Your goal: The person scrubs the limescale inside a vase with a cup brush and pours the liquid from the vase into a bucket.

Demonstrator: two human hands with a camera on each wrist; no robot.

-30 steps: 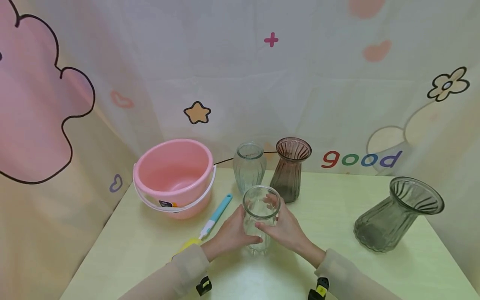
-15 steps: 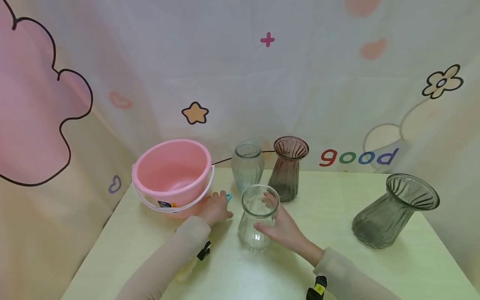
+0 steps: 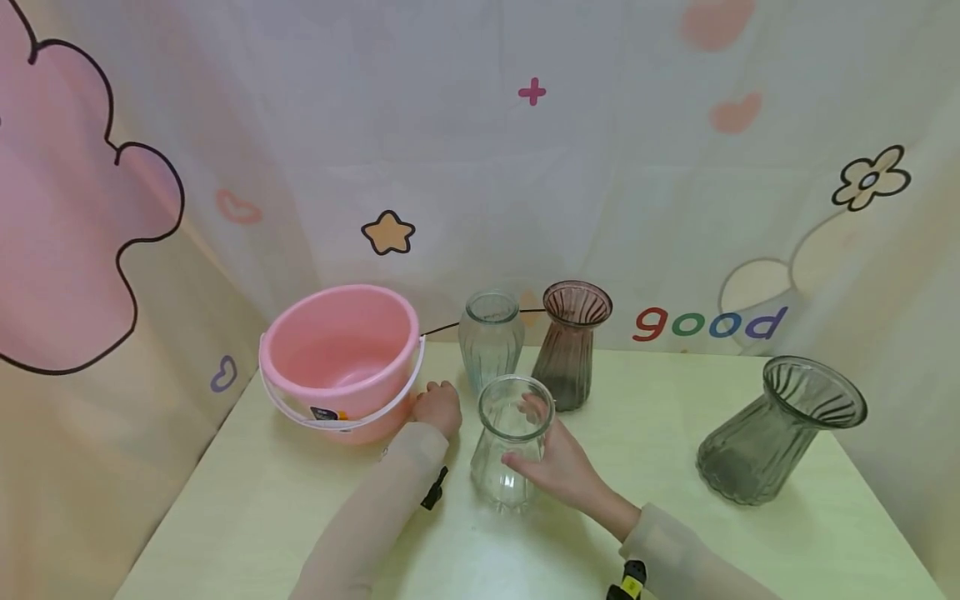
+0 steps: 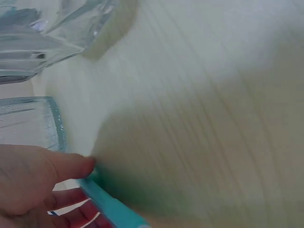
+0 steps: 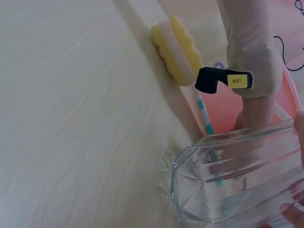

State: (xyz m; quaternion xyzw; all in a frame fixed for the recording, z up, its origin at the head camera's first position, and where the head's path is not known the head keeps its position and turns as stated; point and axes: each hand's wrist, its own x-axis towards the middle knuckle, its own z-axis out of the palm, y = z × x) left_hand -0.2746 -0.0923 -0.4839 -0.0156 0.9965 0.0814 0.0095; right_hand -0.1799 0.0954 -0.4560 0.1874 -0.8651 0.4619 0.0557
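Observation:
My right hand (image 3: 562,468) holds a clear glass vase (image 3: 493,482) upright from its right side, thumb and fingers around its neck. Beside the pink bucket, my left hand (image 3: 438,408) grips the teal handle (image 4: 111,204) of a sponge brush between thumb and fingers. The yellow sponge head (image 5: 178,50) of that brush shows in the right wrist view, close over the table. In the head view the left hand and sleeve hide most of the brush. The vase's ridged base (image 5: 197,185) appears in the right wrist view too.
A pink bucket (image 3: 300,392) with a white handle stands at the left. Behind the clear vase are a pale bluish glass vase (image 3: 489,350) and a brownish one (image 3: 567,358). A grey-green glass vase (image 3: 757,450) stands at the right. A printed curtain (image 3: 465,183) hangs behind the table.
My left hand has let go of the clear vase, moved left and taken hold of the brush handle beside the bucket. My right hand stays on the vase.

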